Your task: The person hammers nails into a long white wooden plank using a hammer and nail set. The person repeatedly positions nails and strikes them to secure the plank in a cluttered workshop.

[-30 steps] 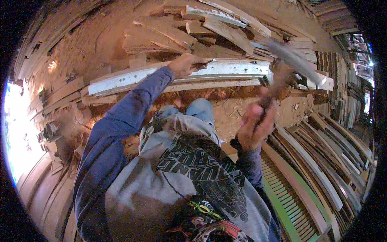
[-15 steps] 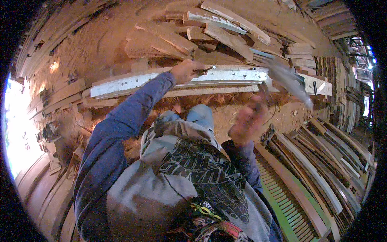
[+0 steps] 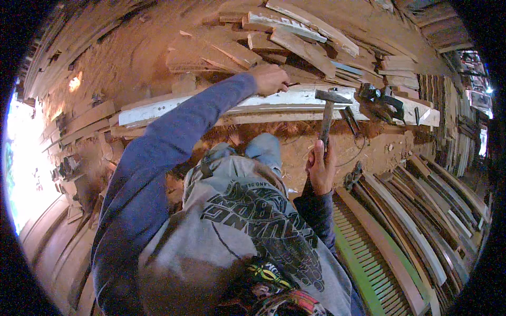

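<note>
Watching remotely, I see the right hand (image 3: 320,167), grip closed round the hammer (image 3: 327,117), head at two o'clock, butt hidden; at twelve, the left hand (image 3: 270,79) pinches a dark piece (image 3: 293,84), mostly covered, near the white beam (image 3: 300,98).

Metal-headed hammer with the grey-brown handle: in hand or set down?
In hand: the bare right hand grips the hammer by its handle. Whether its head touches the white-painted wooden beam, I cannot tell.
</note>
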`<state>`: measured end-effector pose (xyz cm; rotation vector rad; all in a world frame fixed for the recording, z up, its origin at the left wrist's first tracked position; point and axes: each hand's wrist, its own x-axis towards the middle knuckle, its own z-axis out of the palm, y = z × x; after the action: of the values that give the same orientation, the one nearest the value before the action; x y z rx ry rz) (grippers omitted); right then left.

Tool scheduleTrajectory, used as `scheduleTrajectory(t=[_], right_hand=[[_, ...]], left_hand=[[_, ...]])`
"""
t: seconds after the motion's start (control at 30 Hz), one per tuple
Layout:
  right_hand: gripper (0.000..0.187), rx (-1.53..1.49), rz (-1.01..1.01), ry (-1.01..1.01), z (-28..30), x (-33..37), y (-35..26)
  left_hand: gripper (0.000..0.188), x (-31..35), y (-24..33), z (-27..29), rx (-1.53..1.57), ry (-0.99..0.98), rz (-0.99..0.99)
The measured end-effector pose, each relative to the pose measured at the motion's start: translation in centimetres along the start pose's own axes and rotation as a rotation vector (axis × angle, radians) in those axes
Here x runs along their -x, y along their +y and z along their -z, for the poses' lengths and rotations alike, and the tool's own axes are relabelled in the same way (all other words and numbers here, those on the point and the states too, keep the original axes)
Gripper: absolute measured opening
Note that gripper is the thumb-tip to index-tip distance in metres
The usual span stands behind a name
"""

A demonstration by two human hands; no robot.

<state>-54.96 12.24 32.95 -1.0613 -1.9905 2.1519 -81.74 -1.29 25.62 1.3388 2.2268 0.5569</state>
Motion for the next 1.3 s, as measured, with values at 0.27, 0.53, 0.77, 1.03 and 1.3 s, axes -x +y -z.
scheduleTrajectory(t=[0.27,0.53,0.77,1.03,1.3], right_hand=[[0.033,-0.088,-0.062,0.061,0.5,-2.0,1.6],[0.034,0.037,-0.137,-0.059,-0.5,-5.6,2.3],[0.033,0.106,-0.071,-0.162,1.0,-5.4,2.4],[0.028,-0.13,-0.1,0.015,0.9,-3.8,2.8],[0.02,-0.106,-0.173,-0.007,-1.0,-1.4,1.9]], left_hand=[[0.03,-2.7,-1.7,-0.9,-0.07,-0.192,-0.054],[0.03,-1.8,-1.8,-0.6,-0.096,-0.158,-0.079],[0.024,-0.8,-1.0,-0.4,-0.092,-0.075,-0.066],[0.024,4.0,-0.7,1.3,0.194,0.173,0.153],[0.021,11.9,-4.1,-1.6,0.993,0.372,0.43]])
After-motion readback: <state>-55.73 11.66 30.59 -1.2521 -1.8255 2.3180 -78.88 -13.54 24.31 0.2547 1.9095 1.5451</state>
